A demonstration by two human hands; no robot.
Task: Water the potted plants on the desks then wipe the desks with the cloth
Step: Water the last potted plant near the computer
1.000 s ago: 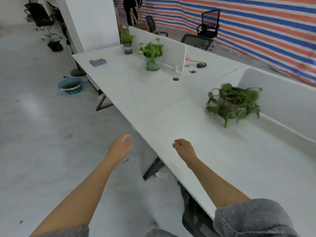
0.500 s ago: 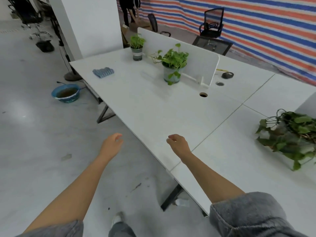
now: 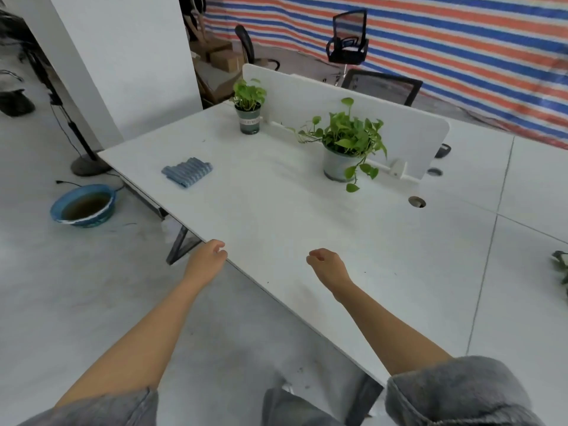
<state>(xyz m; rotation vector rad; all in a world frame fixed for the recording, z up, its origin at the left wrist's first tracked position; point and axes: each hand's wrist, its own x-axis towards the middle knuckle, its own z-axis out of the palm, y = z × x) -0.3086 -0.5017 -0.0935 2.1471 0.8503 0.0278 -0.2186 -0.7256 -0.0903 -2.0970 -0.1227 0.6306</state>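
The left hand (image 3: 206, 256) and right hand (image 3: 327, 265) are empty, fingers loosely curled; better to step closer along the white table (image 3: 276, 216) before grasping the folded blue ribbed cloth (image 3: 187, 171).

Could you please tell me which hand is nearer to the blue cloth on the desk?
Left. The left hand is at the near edge of the desk, in front of the blue cloth and slightly right of it; the right hand hovers over the desk, farther right.
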